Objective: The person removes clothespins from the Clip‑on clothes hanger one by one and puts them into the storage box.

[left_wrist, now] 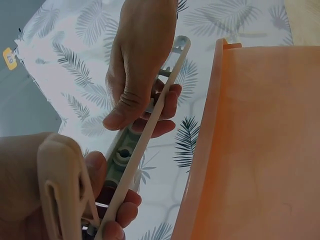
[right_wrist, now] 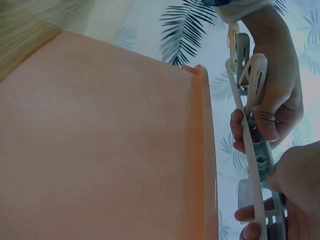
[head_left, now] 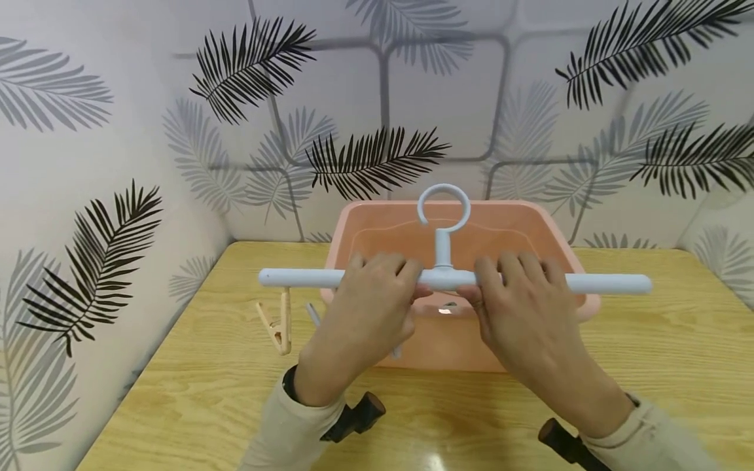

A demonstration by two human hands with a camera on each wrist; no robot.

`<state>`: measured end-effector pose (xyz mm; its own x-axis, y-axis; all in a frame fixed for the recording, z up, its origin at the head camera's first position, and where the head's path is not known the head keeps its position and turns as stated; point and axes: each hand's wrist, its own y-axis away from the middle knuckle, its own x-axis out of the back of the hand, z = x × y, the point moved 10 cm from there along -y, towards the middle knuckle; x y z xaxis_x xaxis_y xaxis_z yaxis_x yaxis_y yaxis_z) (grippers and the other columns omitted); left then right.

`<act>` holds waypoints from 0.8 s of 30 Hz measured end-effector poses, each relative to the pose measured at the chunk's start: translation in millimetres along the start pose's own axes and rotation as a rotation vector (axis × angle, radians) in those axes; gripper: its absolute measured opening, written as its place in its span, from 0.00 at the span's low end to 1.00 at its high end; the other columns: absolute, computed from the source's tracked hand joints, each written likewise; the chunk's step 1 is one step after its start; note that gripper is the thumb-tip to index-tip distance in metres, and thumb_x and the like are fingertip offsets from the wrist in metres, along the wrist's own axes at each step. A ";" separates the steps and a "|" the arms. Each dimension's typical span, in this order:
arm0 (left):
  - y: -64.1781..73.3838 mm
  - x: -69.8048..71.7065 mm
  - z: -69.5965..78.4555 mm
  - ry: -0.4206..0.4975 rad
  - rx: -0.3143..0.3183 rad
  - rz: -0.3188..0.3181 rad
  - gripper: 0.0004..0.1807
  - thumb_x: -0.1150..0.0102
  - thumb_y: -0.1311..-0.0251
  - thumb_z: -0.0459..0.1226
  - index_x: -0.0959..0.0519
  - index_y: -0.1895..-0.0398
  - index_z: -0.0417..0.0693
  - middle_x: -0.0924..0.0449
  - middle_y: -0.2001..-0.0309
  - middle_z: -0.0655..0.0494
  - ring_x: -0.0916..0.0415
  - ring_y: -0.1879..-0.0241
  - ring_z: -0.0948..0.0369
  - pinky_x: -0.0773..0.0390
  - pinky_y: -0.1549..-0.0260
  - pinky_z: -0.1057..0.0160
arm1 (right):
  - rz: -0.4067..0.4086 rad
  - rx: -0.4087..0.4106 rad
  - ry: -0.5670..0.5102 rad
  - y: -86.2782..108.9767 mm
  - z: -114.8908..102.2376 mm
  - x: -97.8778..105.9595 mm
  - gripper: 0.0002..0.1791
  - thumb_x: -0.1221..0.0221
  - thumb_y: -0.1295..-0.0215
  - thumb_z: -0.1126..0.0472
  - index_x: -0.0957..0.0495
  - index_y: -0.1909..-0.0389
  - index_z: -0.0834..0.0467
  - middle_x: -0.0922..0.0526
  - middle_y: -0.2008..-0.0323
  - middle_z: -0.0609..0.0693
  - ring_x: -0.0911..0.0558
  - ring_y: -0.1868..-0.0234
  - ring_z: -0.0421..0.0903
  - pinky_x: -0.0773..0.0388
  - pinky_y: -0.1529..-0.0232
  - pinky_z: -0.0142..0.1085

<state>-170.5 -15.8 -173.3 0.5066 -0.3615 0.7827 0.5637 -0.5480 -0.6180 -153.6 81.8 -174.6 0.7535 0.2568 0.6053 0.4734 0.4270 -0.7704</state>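
Observation:
A pale blue clip hanger (head_left: 438,279) with a ring-shaped hook (head_left: 465,208) is held level above the table by both hands. My left hand (head_left: 371,314) grips the bar just left of its centre, and my right hand (head_left: 530,320) grips it just right of centre. Thumbs of both hands press from beneath. Below the left end hang a peach clip (head_left: 285,324) and a grey clip (head_left: 313,314), the latter partly hidden by the left hand. The left wrist view shows fingers curled round the bar's hollow underside (left_wrist: 120,160).
A peach plastic basin (head_left: 459,343) stands on the wood-grain table (head_left: 194,366) behind and below the hanger. Leaf-patterned sheeting (head_left: 330,78) covers the wall at the back and left. Black straps with mounts (head_left: 353,418) sit on the wrists.

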 end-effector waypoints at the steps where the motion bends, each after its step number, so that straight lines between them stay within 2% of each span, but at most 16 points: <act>1: 0.2 0.1 1.3 -0.006 -0.008 0.006 0.09 0.36 0.40 0.40 0.24 0.71 0.44 0.24 0.74 0.55 0.26 0.72 0.58 0.33 0.74 0.60 | 0.025 -0.004 0.005 0.9 0.2 1.2 0.32 0.70 0.24 0.42 0.36 0.75 0.63 0.37 0.81 0.55 0.34 0.80 0.56 0.37 0.75 0.46; 7: -0.9 -1.4 6.9 -0.042 -0.022 -0.001 0.09 0.37 0.40 0.40 0.25 0.71 0.45 0.26 0.74 0.56 0.27 0.75 0.59 0.36 0.75 0.63 | 0.097 -0.028 0.027 5.9 2.3 -0.3 0.32 0.69 0.25 0.41 0.35 0.74 0.64 0.29 0.73 0.60 0.27 0.72 0.60 0.31 0.65 0.55; 9: -1.3 -2.6 7.9 -0.061 -0.022 -0.008 0.09 0.37 0.40 0.40 0.25 0.71 0.45 0.25 0.74 0.56 0.26 0.74 0.59 0.35 0.74 0.63 | 0.101 -0.034 0.030 7.5 3.4 -2.0 0.33 0.69 0.24 0.41 0.34 0.74 0.64 0.28 0.73 0.59 0.27 0.73 0.59 0.30 0.67 0.54; 15: -2.9 -6.0 9.8 -0.097 -0.020 -0.010 0.10 0.37 0.40 0.42 0.25 0.71 0.45 0.25 0.74 0.57 0.27 0.74 0.60 0.35 0.73 0.63 | 0.074 -0.037 -0.035 9.2 8.1 -3.7 0.33 0.70 0.24 0.40 0.33 0.73 0.63 0.32 0.80 0.55 0.30 0.78 0.57 0.35 0.73 0.51; 19: -3.8 -9.4 12.1 -0.094 -0.021 -0.019 0.11 0.37 0.39 0.44 0.25 0.70 0.46 0.26 0.74 0.57 0.27 0.74 0.61 0.35 0.73 0.63 | 0.048 -0.084 -0.061 9.6 13.2 -4.7 0.35 0.73 0.24 0.40 0.33 0.75 0.63 0.31 0.81 0.54 0.30 0.77 0.56 0.34 0.70 0.52; 24: -4.2 -10.2 15.0 -0.108 -0.021 -0.013 0.12 0.38 0.38 0.46 0.24 0.70 0.47 0.25 0.74 0.58 0.27 0.74 0.60 0.34 0.73 0.63 | 0.051 -0.120 -0.042 10.3 15.5 -3.5 0.34 0.74 0.24 0.40 0.37 0.80 0.61 0.39 0.85 0.50 0.33 0.81 0.54 0.32 0.68 0.53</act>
<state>-168.2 1.4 -179.8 0.5674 -0.2715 0.7774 0.5573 -0.5683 -0.6053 -158.4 98.7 -181.5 0.7594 0.3125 0.5706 0.4879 0.3067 -0.8173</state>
